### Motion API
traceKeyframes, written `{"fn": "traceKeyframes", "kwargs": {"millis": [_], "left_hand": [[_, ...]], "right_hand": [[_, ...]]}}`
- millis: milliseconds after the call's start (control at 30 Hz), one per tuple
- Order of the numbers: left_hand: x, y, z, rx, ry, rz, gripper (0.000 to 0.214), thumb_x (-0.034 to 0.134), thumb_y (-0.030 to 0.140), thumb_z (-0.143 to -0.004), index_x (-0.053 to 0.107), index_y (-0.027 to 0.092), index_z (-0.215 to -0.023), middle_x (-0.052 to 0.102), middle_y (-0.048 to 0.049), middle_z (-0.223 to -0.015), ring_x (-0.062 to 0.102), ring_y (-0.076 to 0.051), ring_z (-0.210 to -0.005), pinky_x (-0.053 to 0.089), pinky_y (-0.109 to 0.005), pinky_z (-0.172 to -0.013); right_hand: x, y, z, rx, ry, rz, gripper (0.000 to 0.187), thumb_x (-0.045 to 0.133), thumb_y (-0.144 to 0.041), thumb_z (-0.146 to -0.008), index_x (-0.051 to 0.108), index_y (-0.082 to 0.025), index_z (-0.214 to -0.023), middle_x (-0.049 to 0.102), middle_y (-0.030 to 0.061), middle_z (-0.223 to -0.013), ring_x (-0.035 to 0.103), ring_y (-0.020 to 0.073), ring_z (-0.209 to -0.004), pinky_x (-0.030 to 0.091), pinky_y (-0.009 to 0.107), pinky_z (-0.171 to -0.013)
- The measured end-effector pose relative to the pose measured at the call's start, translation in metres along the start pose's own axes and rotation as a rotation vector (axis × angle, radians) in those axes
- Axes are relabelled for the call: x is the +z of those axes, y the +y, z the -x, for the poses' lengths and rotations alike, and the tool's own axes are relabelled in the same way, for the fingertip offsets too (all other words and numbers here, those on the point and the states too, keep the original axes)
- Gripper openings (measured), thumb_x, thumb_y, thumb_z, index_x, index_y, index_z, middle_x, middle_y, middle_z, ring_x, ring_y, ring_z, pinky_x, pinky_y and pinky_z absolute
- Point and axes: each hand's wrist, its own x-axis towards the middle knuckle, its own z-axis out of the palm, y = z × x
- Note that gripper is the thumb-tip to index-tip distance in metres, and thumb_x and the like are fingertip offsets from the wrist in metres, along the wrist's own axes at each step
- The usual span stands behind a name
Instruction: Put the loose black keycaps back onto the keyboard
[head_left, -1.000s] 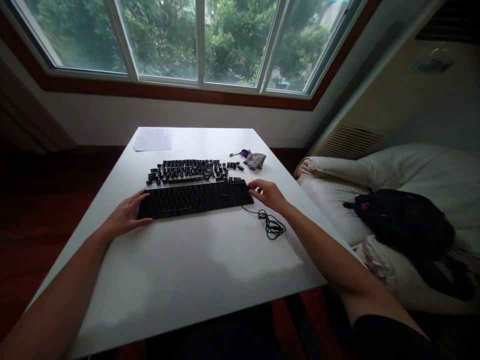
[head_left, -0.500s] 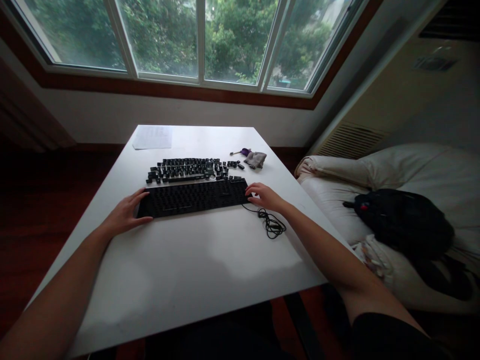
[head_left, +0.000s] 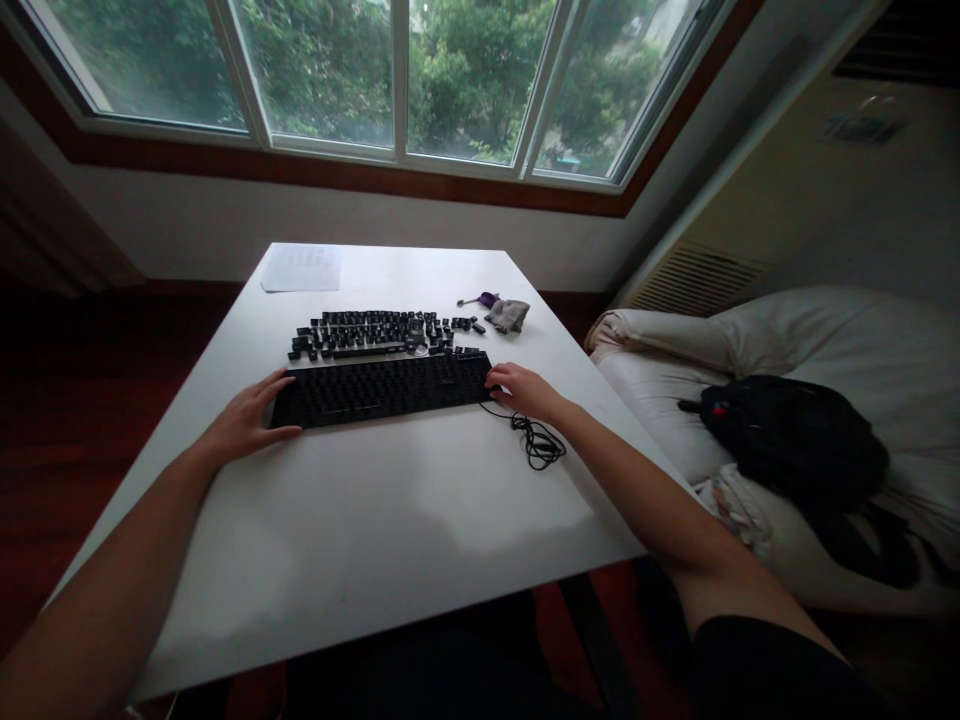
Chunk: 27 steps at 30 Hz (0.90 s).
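A long black keyboard lies across the white table, its bare rows showing darkly. My left hand grips its left end, fingers along the far corner and thumb at the near one. At the right end, my right hand has its fingers curled on the keyboard's edge. Just behind the keyboard stand rows of loose black keycaps. From under my right hand a black cable runs out and lies in a loose coil on the table.
Farther back on the right are a crumpled grey cloth and a purple-and-white brush-like object. Paper sheets lie at the far left corner. Right of the table, a black bag rests on a pale sofa.
The view has shifted slightly, so everything sits a little higher and to the left. Both hands keep their places at the keyboard's ends.
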Motion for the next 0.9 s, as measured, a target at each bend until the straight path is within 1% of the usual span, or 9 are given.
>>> {"fn": "traceKeyframes", "kwargs": {"millis": [133,233,333,400,467,567,667,767,900], "left_hand": [[-0.002,0.0,0.001,0.007,-0.001,-0.009,0.098,0.064,0.076,-0.075,0.035,0.025,-0.154,0.029,-0.0114,-0.164,0.037,-0.039,-0.144,0.033,-0.054,-0.119],[-0.003,0.001,0.001,0.007,0.008,-0.014,0.098,0.065,0.075,-0.075,0.036,0.024,-0.154,0.03,-0.012,-0.163,0.038,-0.038,-0.144,0.034,-0.053,-0.119],[-0.004,0.0,0.001,0.013,0.01,-0.014,0.097,0.064,0.074,-0.076,0.035,0.024,-0.154,0.03,-0.0124,-0.163,0.037,-0.038,-0.144,0.034,-0.053,-0.118],[-0.004,-0.001,0.001,0.022,0.007,-0.012,0.096,0.063,0.074,-0.076,0.035,0.025,-0.154,0.031,-0.012,-0.163,0.037,-0.038,-0.144,0.034,-0.053,-0.118],[-0.004,-0.002,0.001,0.022,0.006,-0.01,0.096,0.063,0.074,-0.076,0.035,0.026,-0.154,0.031,-0.0115,-0.163,0.037,-0.038,-0.145,0.034,-0.054,-0.118],[-0.003,-0.002,0.001,0.014,0.008,-0.005,0.098,0.064,0.075,-0.075,0.035,0.026,-0.155,0.03,-0.0113,-0.163,0.037,-0.039,-0.144,0.034,-0.055,-0.119],[-0.003,-0.002,0.001,0.008,0.006,0.0,0.098,0.064,0.075,-0.075,0.036,0.026,-0.155,0.03,-0.0115,-0.163,0.037,-0.039,-0.144,0.033,-0.056,-0.119],[-0.003,-0.002,0.002,0.003,0.001,-0.003,0.097,0.065,0.074,-0.076,0.035,0.026,-0.155,0.029,-0.0115,-0.164,0.036,-0.039,-0.145,0.033,-0.055,-0.119],[-0.002,-0.004,0.001,0.002,-0.007,-0.008,0.099,0.065,0.074,-0.075,0.033,0.026,-0.156,0.028,-0.0115,-0.164,0.035,-0.039,-0.145,0.032,-0.055,-0.119]], "right_hand": [[0.009,-0.001,0.006,0.013,0.043,0.015,0.022,0.064,-0.014,-0.085,0.072,-0.025,-0.102,0.067,0.0077,-0.117,0.061,0.0251,-0.111,0.052,0.04,-0.094],[0.018,-0.002,0.017,0.05,0.155,-0.042,0.024,0.061,-0.019,-0.088,0.072,-0.027,-0.108,0.067,0.0069,-0.122,0.061,0.0247,-0.114,0.052,0.043,-0.099],[0.024,-0.002,0.031,0.163,0.309,-0.202,0.029,0.057,-0.027,-0.092,0.068,-0.026,-0.119,0.067,0.0069,-0.124,0.066,0.0216,-0.104,0.058,0.039,-0.089],[0.026,-0.001,0.04,0.242,0.372,-0.281,0.03,0.054,-0.031,-0.094,0.067,-0.025,-0.121,0.069,0.0072,-0.119,0.068,0.0206,-0.097,0.06,0.037,-0.081],[0.026,-0.001,0.046,0.273,0.379,-0.309,0.03,0.054,-0.032,-0.094,0.068,-0.025,-0.12,0.07,0.0071,-0.116,0.069,0.0204,-0.094,0.06,0.036,-0.078],[0.026,-0.003,0.047,0.235,0.345,-0.3,0.027,0.055,-0.032,-0.094,0.071,-0.026,-0.114,0.069,0.0067,-0.119,0.069,0.0206,-0.097,0.059,0.035,-0.077],[0.027,-0.006,0.044,0.183,0.338,-0.249,0.023,0.056,-0.03,-0.093,0.075,-0.027,-0.106,0.069,0.006,-0.12,0.067,0.0219,-0.104,0.058,0.038,-0.088],[0.025,-0.011,0.043,0.163,0.358,-0.209,0.022,0.057,-0.026,-0.092,0.075,-0.027,-0.104,0.07,0.0057,-0.119,0.066,0.0226,-0.108,0.055,0.041,-0.096],[0.022,-0.017,0.045,0.15,0.348,-0.228,0.022,0.055,-0.026,-0.093,0.074,-0.027,-0.105,0.071,0.0057,-0.116,0.067,0.0223,-0.107,0.057,0.039,-0.091]]}}
